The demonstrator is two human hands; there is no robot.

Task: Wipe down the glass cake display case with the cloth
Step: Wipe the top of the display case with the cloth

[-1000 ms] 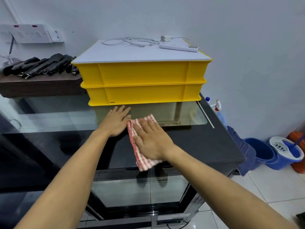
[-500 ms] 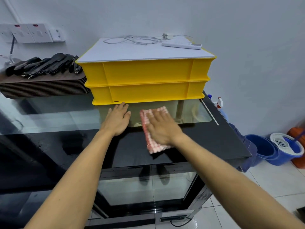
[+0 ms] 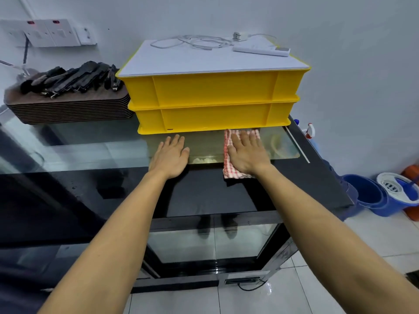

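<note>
The right hand [image 3: 247, 152] pressed flat, fingers straight, on the red-checked cloth [image 3: 229, 171] atop the glass display case [image 3: 95, 152] near its far right edge, against the yellow crates [image 3: 213, 105], while the left hand [image 3: 171, 156] rested flat on glass; the cloth appeared soft and light, best driven by palm pressure.

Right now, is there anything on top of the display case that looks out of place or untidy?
Nothing is spilled or broken. The only untidy item is the loose white cable lying tangled beside the power strip on the upper yellow crate. The right hand presses the cloth flat against the glass top.
</note>
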